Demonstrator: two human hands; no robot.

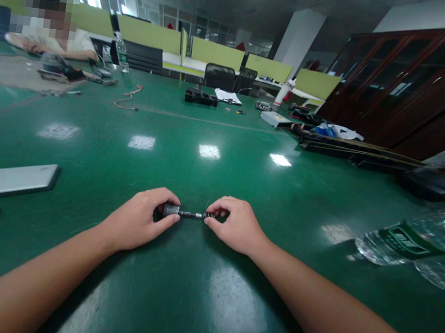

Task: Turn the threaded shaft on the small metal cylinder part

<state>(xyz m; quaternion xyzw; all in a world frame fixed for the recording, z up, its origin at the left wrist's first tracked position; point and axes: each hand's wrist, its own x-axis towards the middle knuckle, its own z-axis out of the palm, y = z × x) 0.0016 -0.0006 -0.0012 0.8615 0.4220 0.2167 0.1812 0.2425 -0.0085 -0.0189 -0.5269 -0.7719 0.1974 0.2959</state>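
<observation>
My left hand (144, 216) is closed around a small grey metal cylinder (171, 210), pinched between thumb and fingers. From its right side a thin dark shaft (190, 215) with a light band runs level toward my right hand (235, 224). The thumb and index finger of that hand pinch a dark ribbed end piece (209, 215) at the shaft's far end. Fingers partly cover both ends, and I cannot tell exactly what kind of part it is. Both hands are held low over the green tabletop (156, 294).
At left lies a flat silver device (15, 180) with a cable. Clear plastic bottles (404, 245) lie at right. Farther back are a black tray-like part (201, 96), a white box (274, 119), long dark strips (356, 149) and an upright bottle (121, 54). Another person (55, 30) sits at far left.
</observation>
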